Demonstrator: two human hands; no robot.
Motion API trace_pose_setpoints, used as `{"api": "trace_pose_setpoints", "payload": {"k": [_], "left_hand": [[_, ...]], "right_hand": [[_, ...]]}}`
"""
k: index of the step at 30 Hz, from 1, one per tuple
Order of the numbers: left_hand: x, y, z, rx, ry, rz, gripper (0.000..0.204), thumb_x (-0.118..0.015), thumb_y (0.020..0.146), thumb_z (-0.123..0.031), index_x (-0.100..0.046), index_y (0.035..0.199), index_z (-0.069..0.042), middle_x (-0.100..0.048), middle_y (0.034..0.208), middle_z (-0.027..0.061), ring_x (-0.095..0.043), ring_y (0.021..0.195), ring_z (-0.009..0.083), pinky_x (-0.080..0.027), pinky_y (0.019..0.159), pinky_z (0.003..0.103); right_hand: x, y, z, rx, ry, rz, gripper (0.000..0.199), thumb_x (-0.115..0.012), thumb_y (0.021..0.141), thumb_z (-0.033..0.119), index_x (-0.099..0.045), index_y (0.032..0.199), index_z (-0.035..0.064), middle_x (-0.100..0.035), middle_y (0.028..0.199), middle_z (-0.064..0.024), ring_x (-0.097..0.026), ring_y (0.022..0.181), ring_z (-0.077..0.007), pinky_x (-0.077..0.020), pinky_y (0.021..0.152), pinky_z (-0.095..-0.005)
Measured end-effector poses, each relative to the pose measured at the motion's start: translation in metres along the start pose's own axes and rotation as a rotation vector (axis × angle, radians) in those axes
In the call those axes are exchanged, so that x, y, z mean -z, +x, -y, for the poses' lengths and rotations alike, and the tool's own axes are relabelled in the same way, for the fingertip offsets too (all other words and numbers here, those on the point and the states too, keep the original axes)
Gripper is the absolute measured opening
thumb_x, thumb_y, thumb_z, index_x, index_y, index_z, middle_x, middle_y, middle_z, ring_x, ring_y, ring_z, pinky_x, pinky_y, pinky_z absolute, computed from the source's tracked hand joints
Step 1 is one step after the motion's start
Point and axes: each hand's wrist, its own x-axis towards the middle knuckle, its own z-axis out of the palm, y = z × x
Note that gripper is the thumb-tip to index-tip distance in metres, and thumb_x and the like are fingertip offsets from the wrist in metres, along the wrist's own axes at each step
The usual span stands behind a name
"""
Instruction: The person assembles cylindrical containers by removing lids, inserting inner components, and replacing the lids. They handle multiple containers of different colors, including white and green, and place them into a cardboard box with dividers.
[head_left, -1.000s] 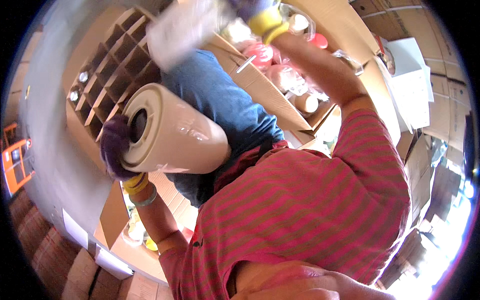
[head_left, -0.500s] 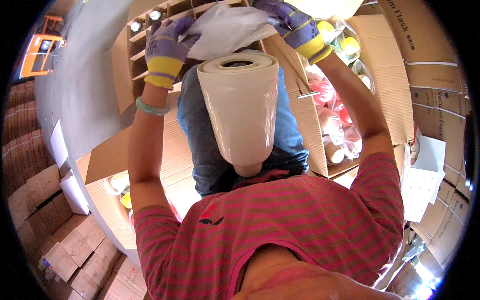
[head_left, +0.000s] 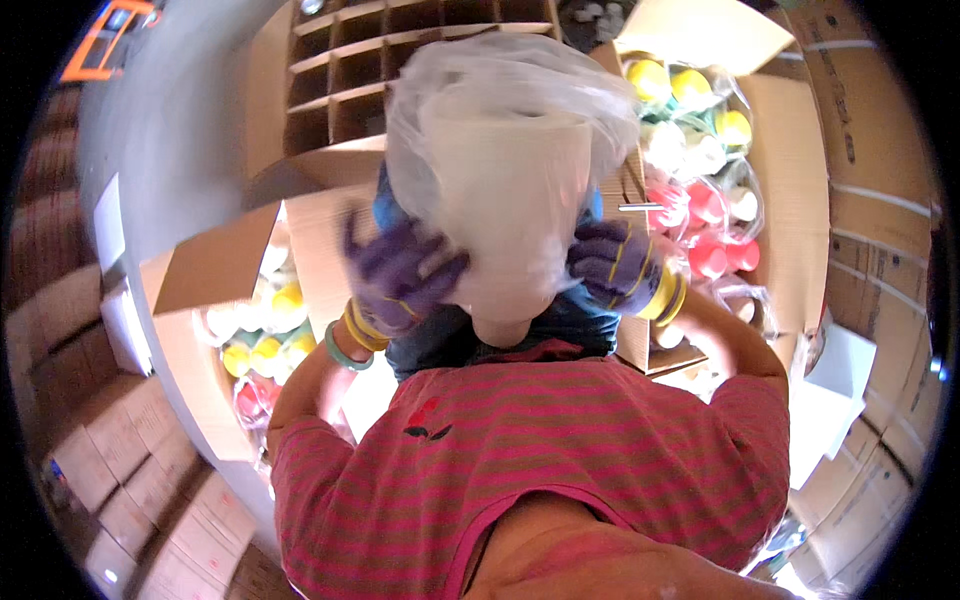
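Note:
A white, tapered flask body [head_left: 510, 210] rests on my lap, its wide end away from me and its narrow neck towards my chest. Over its wide end and sides hangs a clear plastic bag [head_left: 420, 120], puffed out at the far side. My left hand [head_left: 400, 270], in a purple glove with a yellow cuff, is beside the flask's left side with its fingers spread and blurred. On the other side my right hand [head_left: 615, 265], gloved alike, has its fingers curled in at the bag's edge against the flask.
Ahead stands a carton with cardboard dividers [head_left: 345, 70]. An open carton [head_left: 790, 200] at the right holds bagged red-, yellow- and white-topped flasks [head_left: 705, 205]. Another carton [head_left: 205, 370] with similar ones sits at left. Stacked boxes [head_left: 880, 230] line the right side.
The plastic bag, earlier held up beyond the flask between both hands, now covers the flask. Both hands have come back towards my body, one on each side of it.

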Motion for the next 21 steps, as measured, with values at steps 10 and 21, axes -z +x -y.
{"api": "trace_pose_setpoints", "payload": {"k": [10, 21], "left_hand": [[-0.029, -0.054, -0.044, 0.19, -0.634, -0.079, 0.051, -0.08, 0.068, -0.037, -0.056, 0.106, -0.012, -0.059, 0.11, 0.0105, -0.053, 0.108, 0.032, -0.027, 0.106, 0.062], [0.022, 0.037, -0.062, 0.648, -0.962, -0.581, 0.051, -0.086, 0.069, -0.028, -0.06, 0.106, -0.005, -0.067, 0.096, 0.0145, -0.068, 0.088, 0.0233, -0.053, 0.077, 0.033]], "right_hand": [[-0.043, -0.005, 0.02, -0.264, 0.278, -0.077, 0.016, -0.055, 0.088, 0.009, -0.063, 0.101, 0.0059, -0.061, 0.114, -0.0144, -0.048, 0.123, -0.032, -0.038, 0.102, -0.044], [-0.091, 0.026, -0.082, -1.068, 1.855, -0.601, 0.059, -0.074, 0.077, 0.002, -0.046, 0.129, -0.0016, -0.054, 0.129, -0.0107, -0.052, 0.118, -0.0269, -0.0394, 0.104, -0.0401]]}}
